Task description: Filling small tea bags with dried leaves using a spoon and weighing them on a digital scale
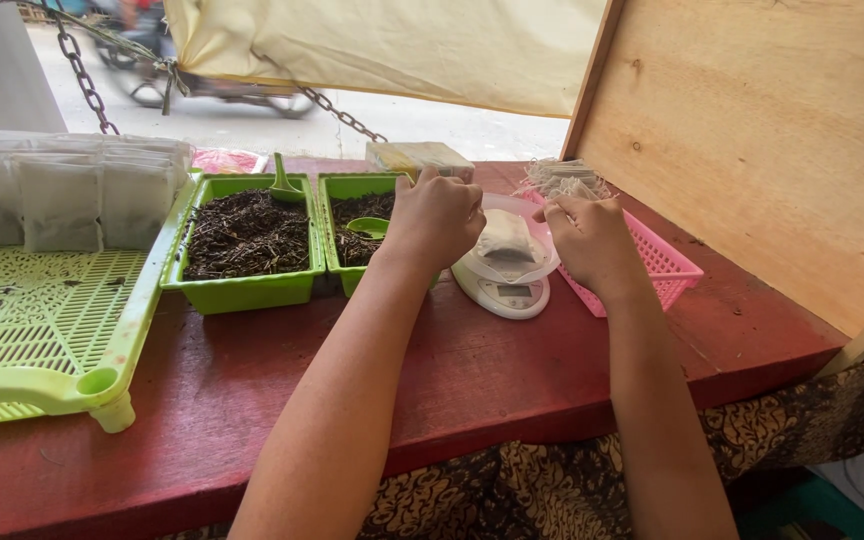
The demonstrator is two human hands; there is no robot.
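Left hand: fingers curled, pinching the left edge of the white pouch.
Right hand: fingers bent, pinching the pouch's right edge.
Pouch: on the white scale, red table.
Left of scale: two green trays of dark leaves.

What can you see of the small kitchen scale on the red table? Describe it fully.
The scale is small, round and white, apparently plastic, with a grey display at its front. It stands flat on the red table, beside the pink basket. A clear dish sits on it, holding a filled white pouch.
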